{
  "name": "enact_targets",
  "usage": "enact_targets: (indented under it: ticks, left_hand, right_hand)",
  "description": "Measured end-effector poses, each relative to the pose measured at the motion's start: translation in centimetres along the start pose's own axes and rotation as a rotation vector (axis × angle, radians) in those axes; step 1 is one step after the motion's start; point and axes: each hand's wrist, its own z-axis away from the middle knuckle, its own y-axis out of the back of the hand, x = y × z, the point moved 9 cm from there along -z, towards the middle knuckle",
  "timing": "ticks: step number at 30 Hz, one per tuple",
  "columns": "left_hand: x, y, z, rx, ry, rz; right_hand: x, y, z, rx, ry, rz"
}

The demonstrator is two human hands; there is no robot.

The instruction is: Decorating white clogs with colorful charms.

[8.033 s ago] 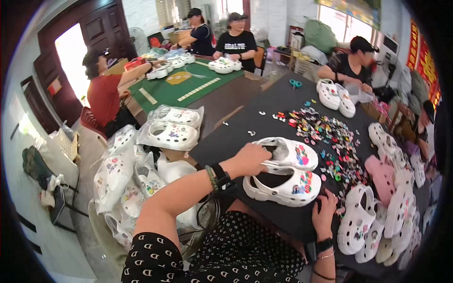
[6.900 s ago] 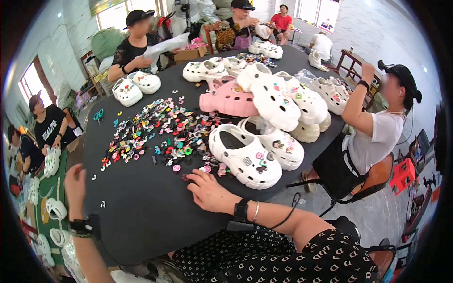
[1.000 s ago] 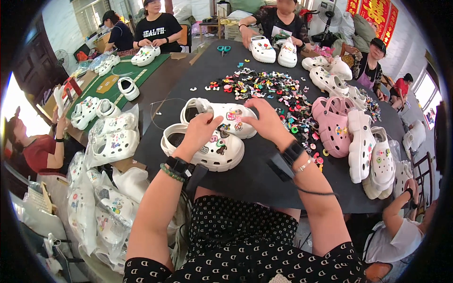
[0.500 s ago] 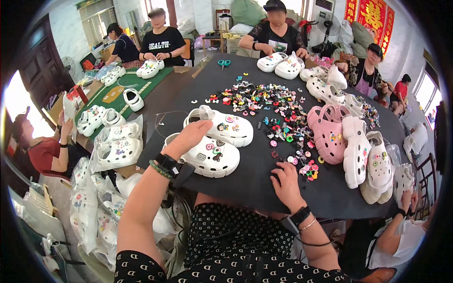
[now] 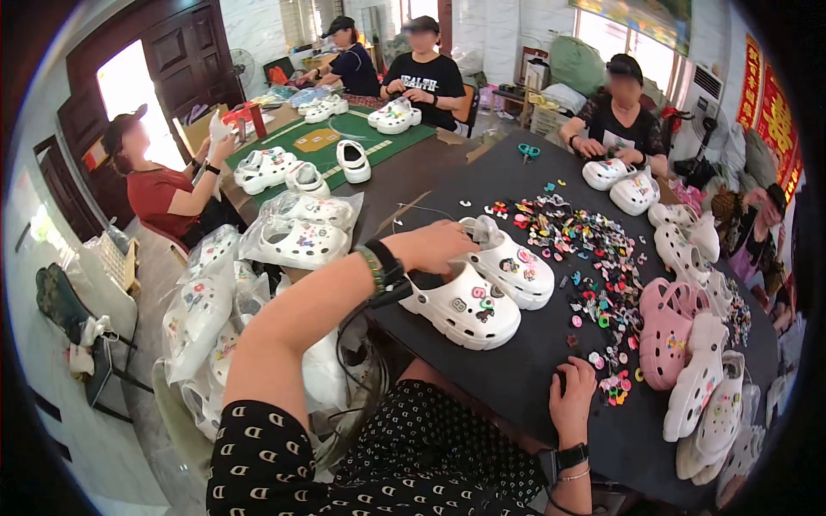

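Left hand (image 5: 440, 243) closed over the heel rims of two white clogs (image 5: 482, 288) lying side by side on the black table (image 5: 516, 387). Right hand (image 5: 575, 397) rests flat, holding nothing, on the table's near edge, just beside the heap of coloured charms (image 5: 594, 284) right of the clogs.

Bright daylight from doorway (image 5: 129, 95) and windows (image 5: 619, 21); fisheye bends edges; sharp centre.
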Motion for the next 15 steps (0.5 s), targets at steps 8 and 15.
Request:
enact_targets:
  ticks: [8, 15]
  left_hand:
    - [-0.8, -2.2, -3.0, 0.038, 0.014, 0.131]
    - [0.8, -0.5, -0.6, 0.116, 0.229, 0.061]
  right_hand:
    - [1.0, -0.4, 0.3, -0.028, -0.011, -0.003]
    - [0.0, -0.2, 0.0, -0.025, 0.037, -0.001]
